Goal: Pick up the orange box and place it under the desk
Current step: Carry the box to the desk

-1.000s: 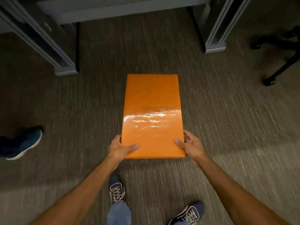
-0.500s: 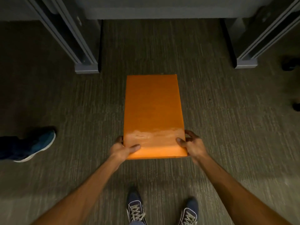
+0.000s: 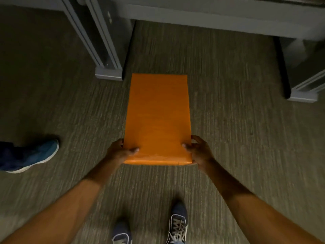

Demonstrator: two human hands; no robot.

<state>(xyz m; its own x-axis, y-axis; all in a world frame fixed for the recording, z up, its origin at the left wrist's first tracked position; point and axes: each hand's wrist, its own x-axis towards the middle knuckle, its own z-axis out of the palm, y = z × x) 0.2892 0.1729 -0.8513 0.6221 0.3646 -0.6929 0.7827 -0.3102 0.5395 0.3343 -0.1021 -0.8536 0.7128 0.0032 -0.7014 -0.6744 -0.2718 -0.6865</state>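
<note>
Both grips clamp only the near end of the flat, glossy orange rectangular box (image 3: pixel 158 118), left hand (image 3: pixel 119 152) and right hand (image 3: pixel 200 154) pinching opposite corners, thumbs on top. Across the top of the frame runs the grey counter (image 3: pixel 211 13), its opening between the grey metal leg at upper left (image 3: pixel 109 74) and the one at right (image 3: pixel 302 97). Held centre frame above the ribbed grey carpet floor (image 3: pixel 237 120), the box juts forward unsupported. Its slick wrap could slip through the thumbs, or its far end could dip and catch the left leg just beside it.
</note>
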